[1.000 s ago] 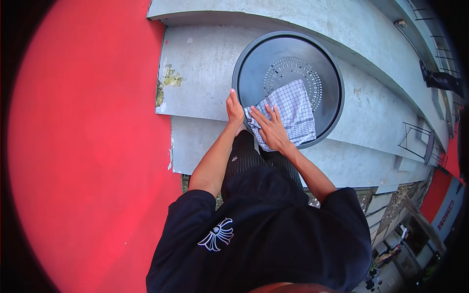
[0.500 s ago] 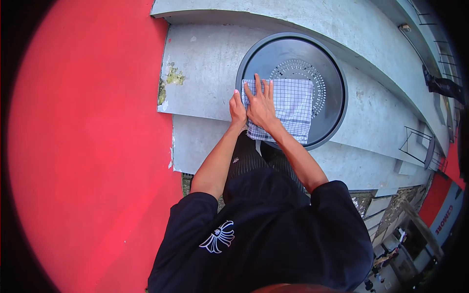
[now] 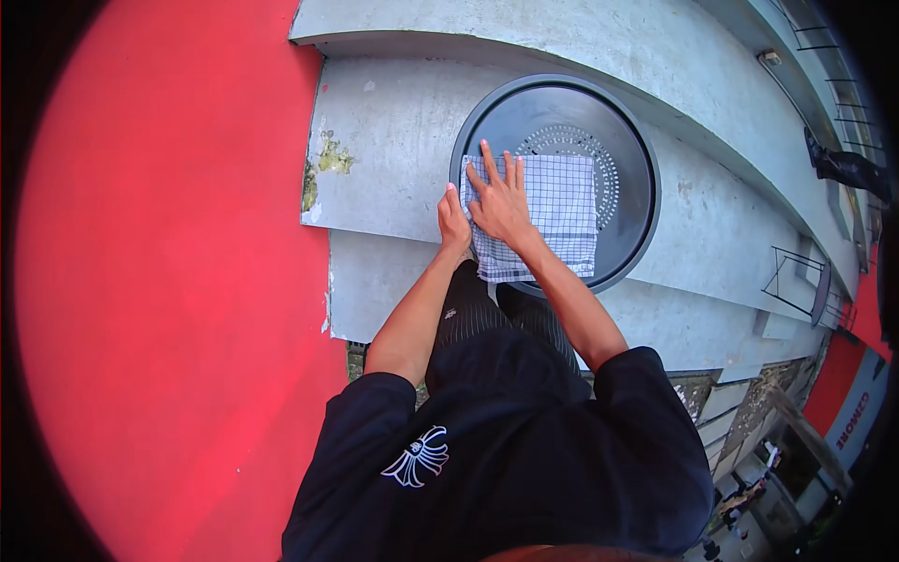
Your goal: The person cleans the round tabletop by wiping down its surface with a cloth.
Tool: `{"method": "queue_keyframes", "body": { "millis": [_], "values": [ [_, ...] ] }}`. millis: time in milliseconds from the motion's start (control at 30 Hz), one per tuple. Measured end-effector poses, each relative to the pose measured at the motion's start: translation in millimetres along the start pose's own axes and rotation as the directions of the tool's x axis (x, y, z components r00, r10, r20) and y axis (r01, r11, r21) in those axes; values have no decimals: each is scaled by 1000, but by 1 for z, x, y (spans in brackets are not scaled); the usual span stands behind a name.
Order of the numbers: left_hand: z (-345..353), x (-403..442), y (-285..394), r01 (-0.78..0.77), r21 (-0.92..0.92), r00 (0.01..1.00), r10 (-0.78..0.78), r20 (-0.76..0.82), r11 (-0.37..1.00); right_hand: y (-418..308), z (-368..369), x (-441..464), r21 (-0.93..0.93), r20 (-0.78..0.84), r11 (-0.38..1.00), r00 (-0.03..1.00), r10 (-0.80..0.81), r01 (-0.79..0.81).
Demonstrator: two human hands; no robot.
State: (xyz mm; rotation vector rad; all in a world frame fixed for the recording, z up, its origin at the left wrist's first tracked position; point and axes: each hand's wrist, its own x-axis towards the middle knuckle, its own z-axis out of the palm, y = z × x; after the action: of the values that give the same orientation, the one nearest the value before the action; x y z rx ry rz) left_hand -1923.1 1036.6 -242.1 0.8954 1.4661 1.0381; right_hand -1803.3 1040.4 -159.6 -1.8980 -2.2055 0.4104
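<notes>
1. The left hand (image 3: 453, 221) is at the near left edge of the basin (image 3: 628, 239), thumb pointing up along the rim. Its other fingers are mostly hidden, so I cannot tell whether they are clamped on the rim.
2. The right hand (image 3: 501, 208) lies flat on the cloth (image 3: 562, 211), palm down. Its fingers are spread apart and point away from the person, with the longest reaching past the cloth's far edge.
3. The two hands are close beside each other, left at the rim and right just inside it.
4. The cloth is white with a dark check and is spread out roughly square. It covers the near left part of the basin, and its near edge has darker bands.
5. The basin is round, wide and dark grey, with rings of small holes (image 3: 607, 178) in its bottom. The cloth covers part of the rings.
6. The basin is over the grey steps (image 3: 393, 140), directly in front of the person's dark striped trousers (image 3: 465, 304).
7. A red surface (image 3: 178, 281) borders the steps on the left. Near that edge, a step has a yellowish patch (image 3: 334, 153).
8. The person wears a black shirt (image 3: 562, 450) with a white emblem (image 3: 418, 458).
</notes>
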Motion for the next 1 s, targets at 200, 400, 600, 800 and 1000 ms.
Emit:
{"method": "queue_keyframes", "body": {
  "millis": [200,400,600,800,1000],
  "values": [
    [0,1,-1,19,-4,1000,-19,25,1000,0,24,-15,213,-85,977,996,32,-13],
    [-2,1,0,33,-52,998,-30,57,998,-7,18,-11,176,-24,982,997,70,-64],
    [1,3,3,11,11,1000,-12,16,1000,-12,21,-44,110,-4,994,1000,7,-6],
    [1,3,3,21,16,1000,-21,19,1000,-11,21,-46,173,-39,985,999,15,-8],
    [1,-1,14,45,56,999,-45,-7,997,-14,15,-31,9,-2,1000,1000,19,-19]
  ]
}}
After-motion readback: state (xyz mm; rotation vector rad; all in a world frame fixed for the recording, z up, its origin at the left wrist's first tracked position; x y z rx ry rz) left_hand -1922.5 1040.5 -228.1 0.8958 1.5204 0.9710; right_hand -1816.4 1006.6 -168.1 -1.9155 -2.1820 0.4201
